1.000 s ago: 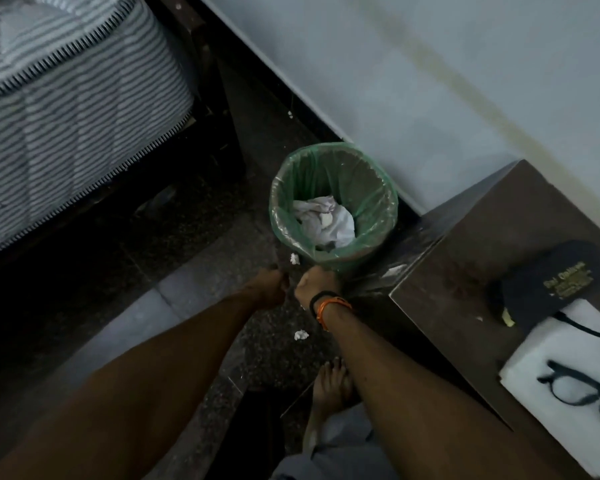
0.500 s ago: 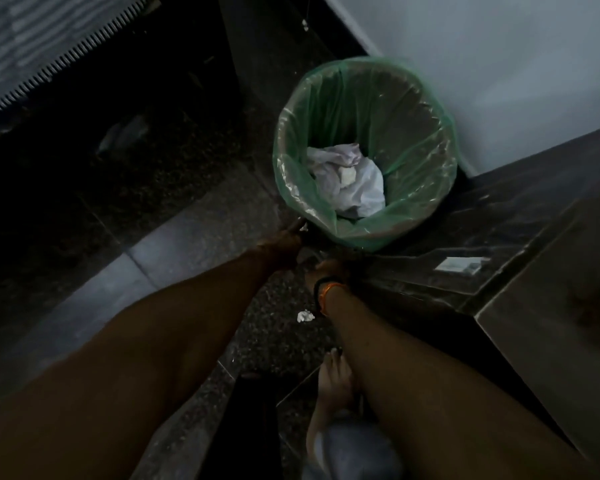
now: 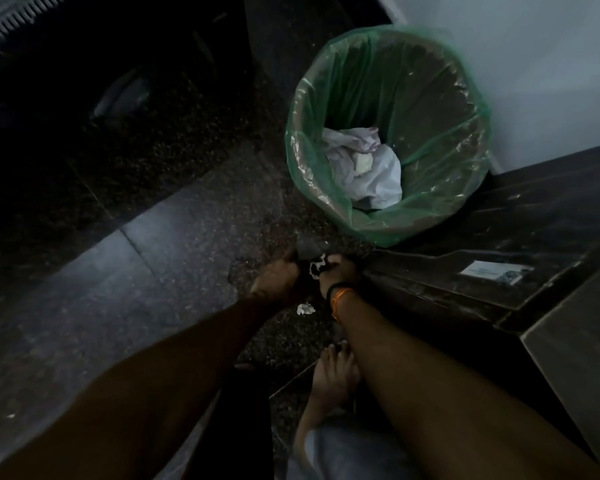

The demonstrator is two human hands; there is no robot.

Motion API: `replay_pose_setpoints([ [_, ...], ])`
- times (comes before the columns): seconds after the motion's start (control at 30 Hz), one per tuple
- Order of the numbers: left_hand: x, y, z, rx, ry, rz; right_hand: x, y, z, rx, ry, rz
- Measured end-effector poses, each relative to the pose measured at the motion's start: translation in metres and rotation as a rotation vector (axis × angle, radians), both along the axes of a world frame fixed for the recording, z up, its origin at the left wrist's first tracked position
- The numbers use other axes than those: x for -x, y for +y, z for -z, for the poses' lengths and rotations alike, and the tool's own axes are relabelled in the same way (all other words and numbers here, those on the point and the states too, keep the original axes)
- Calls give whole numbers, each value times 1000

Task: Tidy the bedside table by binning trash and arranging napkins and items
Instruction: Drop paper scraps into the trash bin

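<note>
A bin (image 3: 471, 109) lined with a green plastic bag stands on the dark floor by the wall, with crumpled white paper (image 3: 364, 168) at its bottom. Just in front of the bin my left hand (image 3: 278, 275) and my right hand (image 3: 338, 275) are down at floor level, close together. A small crumpled white scrap (image 3: 317, 268) sits between their fingertips, pinched by my right hand; my left hand's fingers are curled beside it. Another small white scrap (image 3: 305, 309) lies on the floor just below my hands.
The dark bedside table (image 3: 534, 265) rises at the right, with a white label (image 3: 492, 271) on its side. My bare foot (image 3: 333, 375) rests on the floor below my right arm. A mattress edge (image 3: 11, 22) shows at top left. The wall (image 3: 534, 64) is behind the bin.
The view has tilted down and closer to the floor and bin; the tabletop with its items has left the frame. My hands stay low before the bin, working at the scrap.
</note>
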State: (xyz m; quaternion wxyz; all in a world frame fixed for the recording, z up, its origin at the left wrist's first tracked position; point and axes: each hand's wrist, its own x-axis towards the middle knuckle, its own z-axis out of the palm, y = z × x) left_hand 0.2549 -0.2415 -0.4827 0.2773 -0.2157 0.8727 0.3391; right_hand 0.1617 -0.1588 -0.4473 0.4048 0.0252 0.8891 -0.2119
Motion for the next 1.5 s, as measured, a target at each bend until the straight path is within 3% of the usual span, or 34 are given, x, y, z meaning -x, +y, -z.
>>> replay_pose_setpoints([
  [0.27, -15, 40, 16, 97, -11, -52, 1, 5, 32, -17, -63, -298],
  [0.5, -23, 37, 18, -18, -34, -34, 9, 0, 35, -88, -48, -406],
  [0.6, -28, 38, 20, -47, 43, -73, 9, -3, 33, -140, -32, -409],
  [0.77, -44, 31, 19, -46, -38, -562, 9, -10, 29, -129, -115, -155],
  [0.87, -48, 17, 7, -263, -46, -950, 2, -21, 19, 73, -430, 257],
  [0.93, -50, 7, -10, -372, -13, -1143, -8, -33, 2, 145, -567, 332],
  [1.07, -52, -17, -54, -370, 112, -1199, -16, -54, -35, 250, -598, 528],
  [1.17, -48, -44, -95, -353, 166, -1245, -21, -61, -76, 310, -592, 509],
  [1.3, -29, -79, -148, -280, 269, -1248, -23, -67, -125, 357, -393, 524],
  [1.5, 10, -108, -227, -190, 452, -1210, -3, -77, -211, 676, -198, 560],
])
